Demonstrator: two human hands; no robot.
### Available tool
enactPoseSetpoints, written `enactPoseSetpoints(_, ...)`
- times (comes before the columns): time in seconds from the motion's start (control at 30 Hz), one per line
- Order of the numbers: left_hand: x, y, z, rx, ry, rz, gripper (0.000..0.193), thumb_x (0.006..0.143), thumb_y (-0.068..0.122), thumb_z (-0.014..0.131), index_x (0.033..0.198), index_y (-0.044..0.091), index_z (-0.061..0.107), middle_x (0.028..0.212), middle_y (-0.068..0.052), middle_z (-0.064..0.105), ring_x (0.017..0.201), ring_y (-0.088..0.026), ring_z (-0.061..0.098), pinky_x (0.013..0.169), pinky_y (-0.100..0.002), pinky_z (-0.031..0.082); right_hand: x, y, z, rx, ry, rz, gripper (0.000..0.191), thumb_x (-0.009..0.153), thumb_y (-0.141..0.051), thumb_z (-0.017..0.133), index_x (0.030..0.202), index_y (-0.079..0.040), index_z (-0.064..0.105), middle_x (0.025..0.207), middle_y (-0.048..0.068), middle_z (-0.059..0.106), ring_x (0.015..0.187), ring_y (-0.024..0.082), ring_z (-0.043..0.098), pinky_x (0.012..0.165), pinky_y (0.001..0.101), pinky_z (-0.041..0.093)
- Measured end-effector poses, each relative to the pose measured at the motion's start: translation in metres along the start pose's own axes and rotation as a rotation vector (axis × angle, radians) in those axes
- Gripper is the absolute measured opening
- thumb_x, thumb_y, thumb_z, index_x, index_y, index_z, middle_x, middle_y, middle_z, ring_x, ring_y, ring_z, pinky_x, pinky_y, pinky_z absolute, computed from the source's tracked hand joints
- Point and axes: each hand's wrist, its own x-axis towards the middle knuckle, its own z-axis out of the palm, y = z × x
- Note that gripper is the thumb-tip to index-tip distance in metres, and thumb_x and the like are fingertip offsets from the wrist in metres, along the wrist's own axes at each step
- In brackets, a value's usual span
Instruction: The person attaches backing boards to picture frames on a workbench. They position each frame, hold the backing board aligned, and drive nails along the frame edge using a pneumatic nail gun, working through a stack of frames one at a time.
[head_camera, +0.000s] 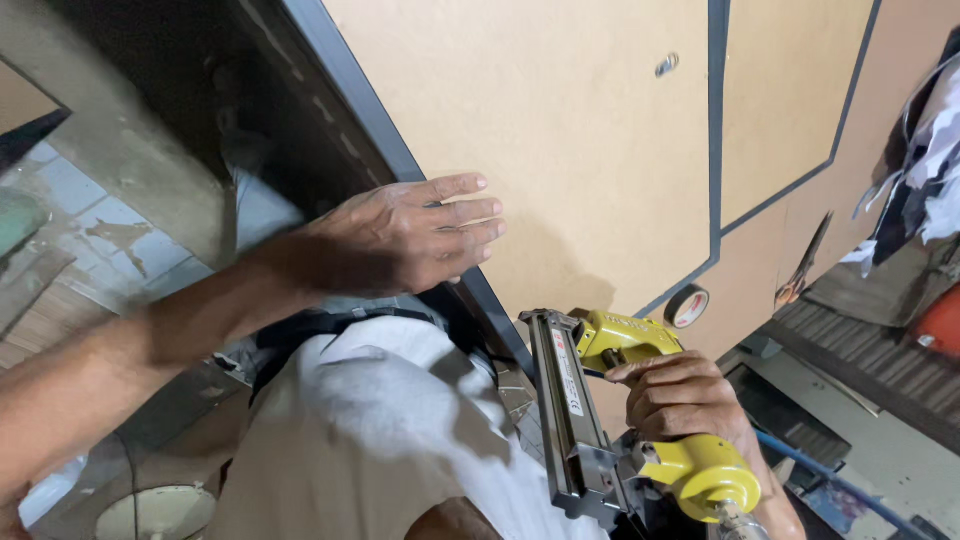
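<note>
Yellow nailer (640, 400) sits at five o'clock, the right hand (680, 395) wrapped tight around its handle, grey magazine (565, 400) running alongside. At ten o'clock from it the left hand (410, 240) lies flat and open, fingers straight, on the brown board (560, 130) near its dark edge strip (390, 140). Tape roll (687, 306) rests on the board just above the nailer.

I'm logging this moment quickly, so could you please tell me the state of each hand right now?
Left hand: open, fingers flat on the brown board, holding nothing.
Right hand: closed around the yellow nail gun.
</note>
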Motion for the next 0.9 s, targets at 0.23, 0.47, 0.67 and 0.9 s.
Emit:
enactPoseSetpoints(0.23, 0.000, 0.030, 0.015, 0.051, 0.056, -0.056, 0.017, 0.092, 0.007, 0.068, 0.103, -0.005, 0.072, 0.115, -0.017, 0.073, 0.114, -0.026, 0.070, 0.108, -0.037, 0.054, -0.040, 0.001, 0.006, -0.015, -0.075, 0.054, 0.023, 0.077, -0.025, 0.074, 0.070, -0.007, 0.061, 0.066, 0.005, 0.062, 0.064, 0.023, 0.068, 0.089, 0.0440, 0.064)
enactPoseSetpoints(0.47, 0.004, 0.042, 0.014, 0.035, 0.039, -0.157, 0.008, 0.091, -0.005, 0.065, 0.096, -0.010, 0.070, 0.099, -0.019, 0.073, 0.094, -0.022, 0.074, 0.077, -0.024, 0.063, -0.044, 0.011, -0.009, -0.104, -0.257, 0.040, 0.023, 0.078, -0.033, 0.075, 0.075, -0.010, 0.070, 0.073, 0.004, 0.070, 0.072, 0.023, 0.074, 0.091, 0.0458, 0.063)
enactPoseSetpoints(0.67, -0.002, 0.041, 0.020, 0.422, -0.011, 0.059, 0.010, 0.088, -0.002, 0.071, 0.092, -0.011, 0.070, 0.096, -0.019, 0.073, 0.097, -0.024, 0.076, 0.072, -0.023, 0.064, -0.042, 0.011, -0.008, -0.161, -0.232, 0.015, 0.027, 0.074, -0.033, 0.075, 0.066, -0.011, 0.062, 0.068, 0.004, 0.067, 0.070, 0.023, 0.073, 0.084, 0.0429, 0.062)
enactPoseSetpoints(0.9, 0.034, 0.051, -0.018, 0.550, -0.159, 0.261, 0.027, 0.070, 0.006, 0.068, 0.088, -0.013, 0.073, 0.091, -0.022, 0.073, 0.085, -0.030, 0.076, 0.064, -0.028, 0.062, -0.105, 0.012, 0.025, -0.252, 0.401, -0.073, 0.034, 0.079, -0.027, 0.074, 0.065, -0.011, 0.048, 0.064, 0.002, 0.057, 0.061, 0.016, 0.064, 0.082, 0.0446, 0.064)
